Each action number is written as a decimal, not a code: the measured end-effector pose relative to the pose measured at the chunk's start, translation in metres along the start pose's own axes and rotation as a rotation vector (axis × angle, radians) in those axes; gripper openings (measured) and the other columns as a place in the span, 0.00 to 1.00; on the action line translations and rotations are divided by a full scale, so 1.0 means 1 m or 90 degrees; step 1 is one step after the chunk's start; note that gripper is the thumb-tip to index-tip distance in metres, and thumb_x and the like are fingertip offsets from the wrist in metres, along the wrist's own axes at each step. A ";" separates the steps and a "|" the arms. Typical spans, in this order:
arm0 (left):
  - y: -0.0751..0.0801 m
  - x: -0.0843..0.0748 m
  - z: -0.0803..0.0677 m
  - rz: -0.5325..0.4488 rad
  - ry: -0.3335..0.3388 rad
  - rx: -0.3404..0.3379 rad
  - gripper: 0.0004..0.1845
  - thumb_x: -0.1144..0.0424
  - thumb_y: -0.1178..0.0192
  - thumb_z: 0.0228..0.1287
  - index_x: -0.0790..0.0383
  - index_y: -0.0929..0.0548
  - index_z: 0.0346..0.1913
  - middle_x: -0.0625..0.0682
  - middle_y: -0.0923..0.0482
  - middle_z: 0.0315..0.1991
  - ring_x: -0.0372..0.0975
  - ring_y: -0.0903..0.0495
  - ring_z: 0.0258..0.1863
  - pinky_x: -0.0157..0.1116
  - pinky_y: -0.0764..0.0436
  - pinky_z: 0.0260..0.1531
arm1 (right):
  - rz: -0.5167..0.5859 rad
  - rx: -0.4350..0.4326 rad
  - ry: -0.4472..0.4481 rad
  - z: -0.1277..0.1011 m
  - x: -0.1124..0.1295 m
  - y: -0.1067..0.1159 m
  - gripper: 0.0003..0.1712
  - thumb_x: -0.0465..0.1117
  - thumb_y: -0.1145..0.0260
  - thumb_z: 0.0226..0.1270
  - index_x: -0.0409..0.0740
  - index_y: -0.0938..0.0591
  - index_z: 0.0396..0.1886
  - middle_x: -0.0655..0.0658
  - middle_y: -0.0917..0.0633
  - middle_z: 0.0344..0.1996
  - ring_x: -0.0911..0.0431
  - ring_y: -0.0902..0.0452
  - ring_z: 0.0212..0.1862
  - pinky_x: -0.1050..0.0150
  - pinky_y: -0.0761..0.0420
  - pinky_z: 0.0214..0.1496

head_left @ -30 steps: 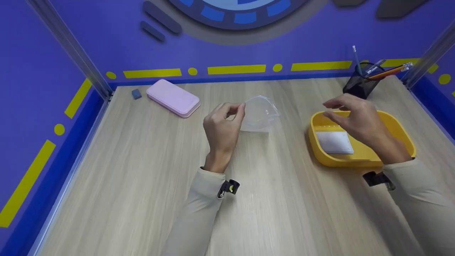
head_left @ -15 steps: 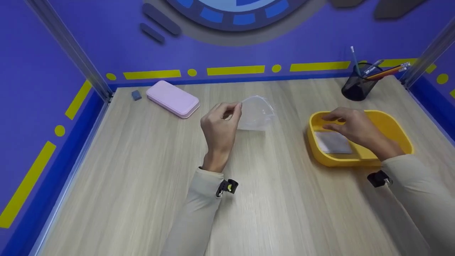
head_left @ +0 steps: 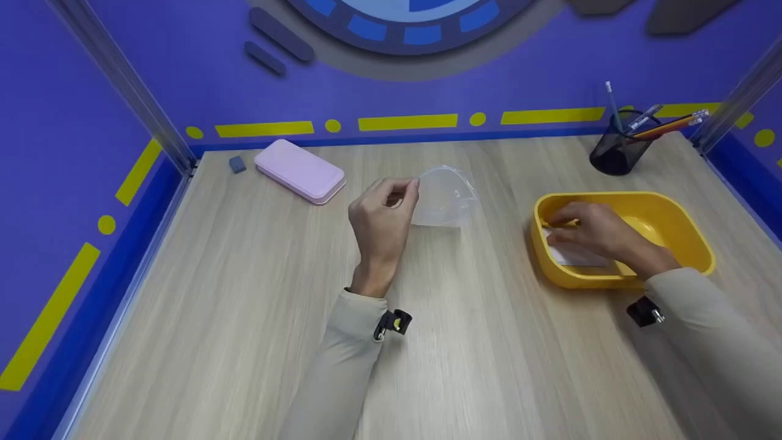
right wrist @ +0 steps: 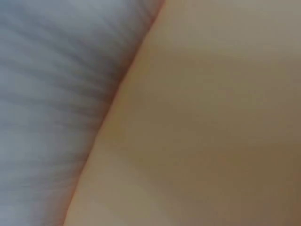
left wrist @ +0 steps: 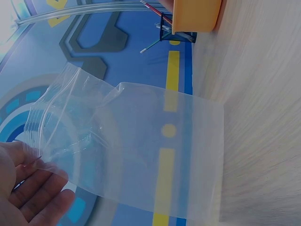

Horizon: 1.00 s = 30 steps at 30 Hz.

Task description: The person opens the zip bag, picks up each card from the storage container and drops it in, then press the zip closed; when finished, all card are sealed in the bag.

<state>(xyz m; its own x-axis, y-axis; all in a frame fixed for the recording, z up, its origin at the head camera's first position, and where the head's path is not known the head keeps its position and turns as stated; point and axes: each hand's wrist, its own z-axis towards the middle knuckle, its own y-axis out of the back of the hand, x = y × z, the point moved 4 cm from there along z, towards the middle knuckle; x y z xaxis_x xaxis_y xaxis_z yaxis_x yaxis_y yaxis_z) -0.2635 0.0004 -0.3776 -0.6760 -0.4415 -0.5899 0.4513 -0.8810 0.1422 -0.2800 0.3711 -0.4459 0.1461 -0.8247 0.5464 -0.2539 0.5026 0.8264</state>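
My left hand (head_left: 408, 189) is raised above the middle of the wooden table and pinches the top edge of a clear zip bag (head_left: 445, 197) between thumb and fingers. The bag (left wrist: 141, 146) hangs open-mouthed and looks empty in the left wrist view, where the fingers (left wrist: 33, 190) show at the lower left. My right hand (head_left: 555, 230) is down inside the yellow tray (head_left: 678, 205), its bent fingers on a flat white pad (head_left: 577, 256). Whether they grip the pad is hidden. The right wrist view is a close blur of white and yellow.
A pink case (head_left: 299, 171) and a small grey-blue eraser (head_left: 236, 163) lie at the back left. A black mesh pen cup (head_left: 613, 154) with pencils stands at the back right, behind the tray. Purple walls close in the table on three sides.
My right hand has dropped from above the tray down into it, onto the white pad. The left hand and the bag have stayed almost where they were.
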 end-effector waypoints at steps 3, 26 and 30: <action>0.000 0.000 0.000 -0.001 0.001 0.000 0.02 0.72 0.26 0.63 0.67 0.08 0.33 0.53 0.11 0.29 0.39 0.13 0.27 0.33 0.14 0.32 | 0.000 0.006 0.004 0.000 0.000 -0.002 0.23 0.38 0.26 0.73 0.35 0.16 0.64 0.33 0.14 0.59 0.40 0.22 0.60 0.37 0.27 0.70; 0.001 0.002 0.000 0.004 -0.005 0.004 0.03 0.72 0.26 0.63 0.67 0.09 0.33 0.53 0.12 0.29 0.40 0.13 0.28 0.33 0.14 0.33 | -0.026 -0.022 0.043 -0.005 0.000 -0.007 0.18 0.37 0.24 0.71 0.37 0.14 0.58 0.37 0.16 0.56 0.42 0.24 0.57 0.39 0.25 0.68; 0.001 0.002 0.000 0.006 -0.009 0.003 0.03 0.72 0.26 0.64 0.67 0.09 0.32 0.53 0.12 0.29 0.40 0.13 0.27 0.33 0.14 0.33 | -0.029 -0.042 0.038 -0.007 0.001 -0.007 0.17 0.37 0.25 0.71 0.37 0.14 0.56 0.38 0.17 0.55 0.43 0.24 0.55 0.41 0.24 0.66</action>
<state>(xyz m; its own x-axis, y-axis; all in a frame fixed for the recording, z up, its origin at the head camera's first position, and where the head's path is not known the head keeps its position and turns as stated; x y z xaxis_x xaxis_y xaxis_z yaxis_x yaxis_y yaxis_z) -0.2646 -0.0010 -0.3787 -0.6795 -0.4525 -0.5775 0.4557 -0.8772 0.1511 -0.2715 0.3682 -0.4505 0.2130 -0.8315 0.5131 -0.1817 0.4823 0.8570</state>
